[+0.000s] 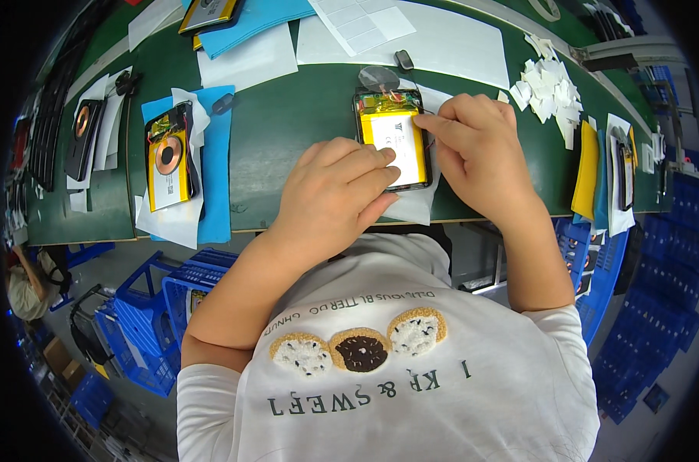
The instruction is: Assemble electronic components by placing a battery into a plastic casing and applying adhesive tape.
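On the green bench in front of me lies an opened power bank [399, 131] with a dark frame, a white-labelled battery with yellow edges, and a circuit board along its far end. My left hand [334, 185] holds it from the left, fingertips pressed on the label and thumb by the near edge. The index finger of my right hand [480, 146] touches the battery's far right corner; its other fingers curl and the thumb stands apart. A translucent round disc [379, 77] and a small dark piece [403, 60] sit just beyond. White paper [415, 208] lies underneath.
At left, another opened power bank [167, 158] with a copper coil rests on paper and a blue sheet [215, 208]. Torn white scraps [548, 88] pile up at far right. Yellow pads [586, 169] stand at the right edge. Blue crates [145, 316] are below the bench.
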Demonstrator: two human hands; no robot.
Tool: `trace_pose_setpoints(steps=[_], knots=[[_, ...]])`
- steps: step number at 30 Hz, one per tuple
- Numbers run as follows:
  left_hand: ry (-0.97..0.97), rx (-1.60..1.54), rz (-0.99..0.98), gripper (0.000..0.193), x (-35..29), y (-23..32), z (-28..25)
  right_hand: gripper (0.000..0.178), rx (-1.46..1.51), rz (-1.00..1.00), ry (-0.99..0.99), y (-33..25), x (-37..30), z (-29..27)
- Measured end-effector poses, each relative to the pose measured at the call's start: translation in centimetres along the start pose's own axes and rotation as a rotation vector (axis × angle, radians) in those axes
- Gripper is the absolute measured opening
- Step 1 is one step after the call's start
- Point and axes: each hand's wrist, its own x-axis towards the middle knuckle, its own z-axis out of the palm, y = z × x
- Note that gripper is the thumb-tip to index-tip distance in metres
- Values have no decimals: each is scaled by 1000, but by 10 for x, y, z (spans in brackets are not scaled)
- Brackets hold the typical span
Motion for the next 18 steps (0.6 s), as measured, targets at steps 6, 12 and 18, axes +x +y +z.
trace_pose_setpoints(steps=[6, 12, 18], knots=[[14, -9, 12, 32, 0, 2, 1, 21, -15, 53, 123, 6, 9, 11], [13, -1, 32, 26, 2, 0, 1, 12, -241, -87, 5, 5, 32, 5], [-10, 12, 46, 25, 4, 0, -2, 7, -296, -233, 3, 13, 38, 9]])
